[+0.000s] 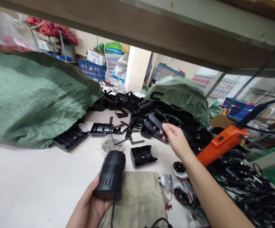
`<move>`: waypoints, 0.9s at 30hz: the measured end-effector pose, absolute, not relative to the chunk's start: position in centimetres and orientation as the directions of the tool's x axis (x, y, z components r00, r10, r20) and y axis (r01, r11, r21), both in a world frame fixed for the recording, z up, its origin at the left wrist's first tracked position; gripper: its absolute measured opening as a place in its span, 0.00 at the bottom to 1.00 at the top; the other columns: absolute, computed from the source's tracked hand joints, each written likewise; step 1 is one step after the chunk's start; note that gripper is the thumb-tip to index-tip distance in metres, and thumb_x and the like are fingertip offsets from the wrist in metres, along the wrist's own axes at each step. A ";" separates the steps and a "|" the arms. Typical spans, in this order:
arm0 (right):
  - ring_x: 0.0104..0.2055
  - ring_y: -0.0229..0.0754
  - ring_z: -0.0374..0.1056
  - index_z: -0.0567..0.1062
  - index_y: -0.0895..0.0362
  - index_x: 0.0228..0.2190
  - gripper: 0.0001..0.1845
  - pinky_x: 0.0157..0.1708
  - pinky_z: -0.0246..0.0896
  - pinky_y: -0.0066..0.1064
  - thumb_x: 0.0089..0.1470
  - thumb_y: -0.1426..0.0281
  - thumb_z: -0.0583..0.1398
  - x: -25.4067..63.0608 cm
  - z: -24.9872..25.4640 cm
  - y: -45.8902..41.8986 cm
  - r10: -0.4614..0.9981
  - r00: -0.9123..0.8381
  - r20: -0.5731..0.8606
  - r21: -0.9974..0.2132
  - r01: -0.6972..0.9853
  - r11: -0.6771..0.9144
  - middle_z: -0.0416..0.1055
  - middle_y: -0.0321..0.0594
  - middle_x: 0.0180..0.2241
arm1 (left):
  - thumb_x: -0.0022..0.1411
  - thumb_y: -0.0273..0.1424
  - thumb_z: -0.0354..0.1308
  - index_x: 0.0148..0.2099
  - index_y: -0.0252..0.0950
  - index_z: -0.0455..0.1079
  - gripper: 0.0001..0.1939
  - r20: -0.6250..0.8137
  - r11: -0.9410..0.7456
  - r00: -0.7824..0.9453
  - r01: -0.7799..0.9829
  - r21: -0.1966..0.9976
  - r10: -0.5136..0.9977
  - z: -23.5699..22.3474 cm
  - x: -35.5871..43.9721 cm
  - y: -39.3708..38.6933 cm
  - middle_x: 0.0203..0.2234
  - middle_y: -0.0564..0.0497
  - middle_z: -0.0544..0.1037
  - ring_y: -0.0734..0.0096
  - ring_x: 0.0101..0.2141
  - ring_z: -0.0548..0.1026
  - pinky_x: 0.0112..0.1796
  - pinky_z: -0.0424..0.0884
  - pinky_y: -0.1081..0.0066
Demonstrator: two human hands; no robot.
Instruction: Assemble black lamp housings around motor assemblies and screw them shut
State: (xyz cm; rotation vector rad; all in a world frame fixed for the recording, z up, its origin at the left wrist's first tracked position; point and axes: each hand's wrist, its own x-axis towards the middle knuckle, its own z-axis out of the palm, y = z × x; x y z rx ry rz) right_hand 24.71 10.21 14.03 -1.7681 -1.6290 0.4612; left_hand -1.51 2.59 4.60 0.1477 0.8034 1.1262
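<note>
Black housing [111,174] in L hand [88,202], black bracket [155,122] in R hand [176,141]

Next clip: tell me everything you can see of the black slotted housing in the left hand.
The black slotted housing is a cylinder that looks like moulded plastic, with short narrow slots cut into its side and a closed, rounded-looking upper end. It sits tilted in the left hand, cradled against the palm, and a thin black cable runs down from its lower edge.
</note>
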 end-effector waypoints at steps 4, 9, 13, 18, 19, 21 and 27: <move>0.19 0.34 0.61 0.68 0.56 0.20 0.27 0.22 0.59 0.27 0.54 0.47 0.50 23.1 13.4 6.2 0.981 -0.165 -0.103 -0.802 0.597 0.016 0.67 0.35 0.20 | 0.61 0.23 0.56 0.66 0.28 0.50 0.32 -0.465 0.416 0.165 -0.751 0.512 0.870 4.7 -1.3 2.6 0.49 0.33 0.75 0.46 0.51 0.72 0.49 0.70 0.49; 0.21 0.34 0.58 0.67 0.56 0.19 0.22 0.22 0.52 0.25 0.54 0.53 0.55 23.2 11.2 4.3 0.982 -0.117 -0.147 -0.805 0.591 -0.050 0.63 0.33 0.19 | 0.61 0.23 0.57 0.65 0.31 0.52 0.32 -0.398 0.401 0.197 -0.744 0.535 0.896 4.6 -1.7 2.2 0.49 0.35 0.76 0.48 0.50 0.73 0.50 0.70 0.51; 0.19 0.34 0.55 0.67 0.56 0.23 0.24 0.21 0.49 0.26 0.58 0.52 0.48 22.7 10.4 1.7 0.986 -0.036 -0.160 -0.825 0.554 -0.114 0.59 0.31 0.17 | 0.59 0.24 0.59 0.65 0.37 0.54 0.34 -0.384 0.463 0.288 -0.717 0.520 0.877 4.7 -2.6 1.5 0.50 0.41 0.76 0.52 0.51 0.73 0.49 0.71 0.59; 0.20 0.32 0.57 0.67 0.57 0.24 0.26 0.21 0.50 0.26 0.56 0.48 0.49 20.5 9.2 -1.5 0.972 -0.036 -0.233 -0.916 0.345 -0.207 0.65 0.35 0.23 | 0.48 0.32 0.67 0.61 0.40 0.61 0.38 -0.375 0.434 0.224 -0.565 0.702 0.899 5.5 -3.2 1.1 0.51 0.47 0.76 0.47 0.55 0.68 0.48 0.71 0.64; 0.20 0.32 0.57 0.67 0.57 0.24 0.26 0.21 0.50 0.25 0.56 0.48 0.50 20.0 9.0 -1.8 0.972 -0.036 -0.233 -0.929 0.305 -0.212 0.66 0.35 0.24 | 0.47 0.35 0.66 0.61 0.41 0.62 0.38 -0.366 0.420 0.210 -0.517 0.746 0.907 5.6 -3.2 1.1 0.52 0.48 0.75 0.46 0.56 0.66 0.50 0.69 0.62; 0.20 0.31 0.57 0.67 0.58 0.24 0.26 0.21 0.49 0.25 0.57 0.49 0.50 19.2 8.7 -1.9 0.971 -0.042 -0.236 -0.946 0.239 -0.219 0.66 0.36 0.24 | 0.47 0.42 0.65 0.60 0.42 0.63 0.37 -0.335 0.386 0.194 -0.396 0.833 0.922 5.8 -3.3 1.1 0.55 0.50 0.73 0.44 0.58 0.62 0.54 0.64 0.57; 0.19 0.30 0.55 0.66 0.58 0.23 0.26 0.21 0.47 0.25 0.55 0.48 0.51 18.3 8.1 -1.6 0.967 -0.056 -0.247 -0.960 0.146 -0.237 0.66 0.36 0.24 | 0.49 0.44 0.64 0.61 0.46 0.59 0.37 -0.071 0.049 0.213 0.107 0.993 0.975 4.3 -3.2 0.6 0.61 0.52 0.63 0.50 0.62 0.54 0.62 0.46 0.53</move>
